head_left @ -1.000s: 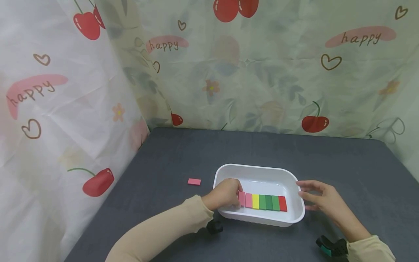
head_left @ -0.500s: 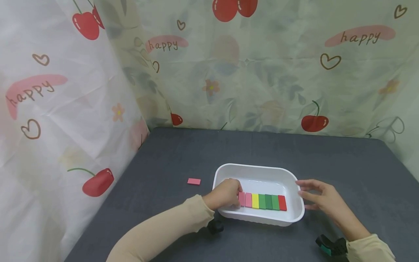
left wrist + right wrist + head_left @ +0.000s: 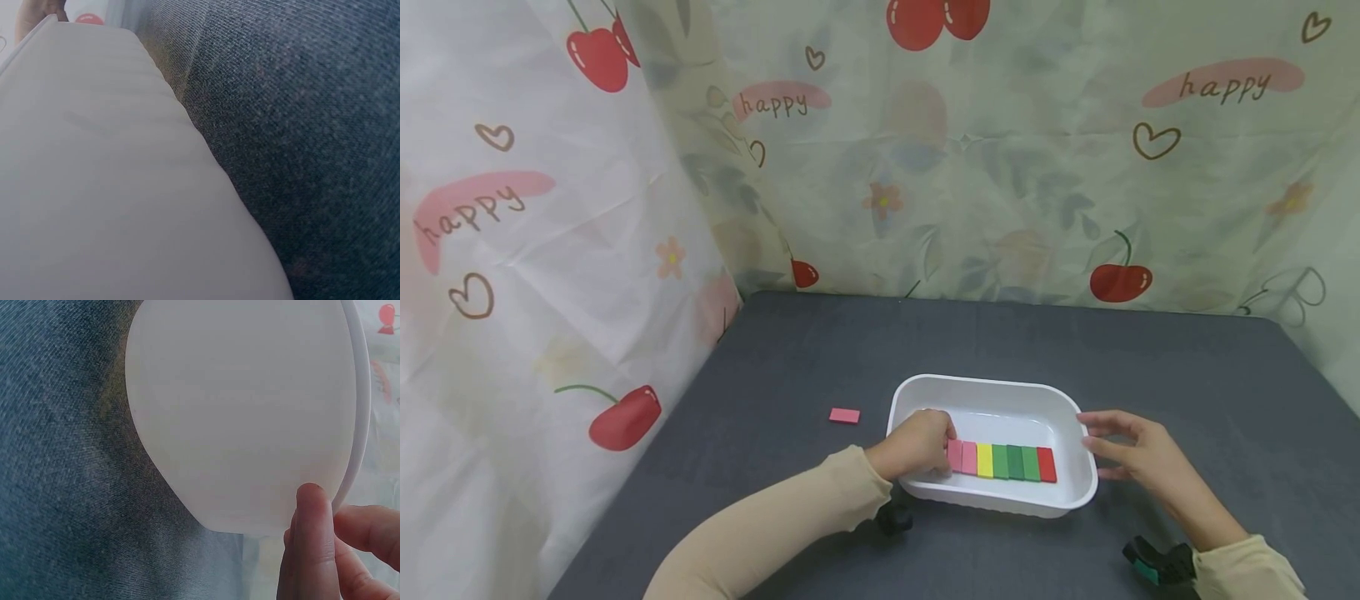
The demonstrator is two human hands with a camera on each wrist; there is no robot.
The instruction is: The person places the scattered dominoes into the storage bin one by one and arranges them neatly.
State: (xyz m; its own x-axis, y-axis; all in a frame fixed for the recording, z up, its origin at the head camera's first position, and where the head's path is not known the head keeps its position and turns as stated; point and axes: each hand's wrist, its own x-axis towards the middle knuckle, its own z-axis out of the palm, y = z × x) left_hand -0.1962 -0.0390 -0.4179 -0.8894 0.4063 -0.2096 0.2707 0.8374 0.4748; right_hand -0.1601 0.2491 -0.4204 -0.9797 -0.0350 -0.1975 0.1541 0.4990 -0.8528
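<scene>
A white plastic tray (image 3: 992, 500) stands on the dark table. Inside it, along the near side, lies a row of flat domino-like blocks: two pink, one yellow block (image 3: 985, 460), three green and one red block (image 3: 1047, 465) at the right end. My left hand (image 3: 916, 442) reaches over the tray's left end and pinches the leftmost pink block (image 3: 955, 456), partly covering it. My right hand (image 3: 1138, 454) holds the tray's right end, its fingertips at the rim and against the outer wall. In the left wrist view, the tray's outer wall (image 3: 112, 162) hides the left hand's fingers.
A loose pink block (image 3: 845, 415) lies on the grey cloth-covered table (image 3: 820, 350), left of the tray. Printed curtains (image 3: 1000, 183) hang behind and at the left. Each wrist wears a dark device (image 3: 1161, 565) close to the tabletop.
Hardly anything differs. Both hands keep their places at the tray, and the row of blocks shows no clear shift beyond a slight movement of the whole view.
</scene>
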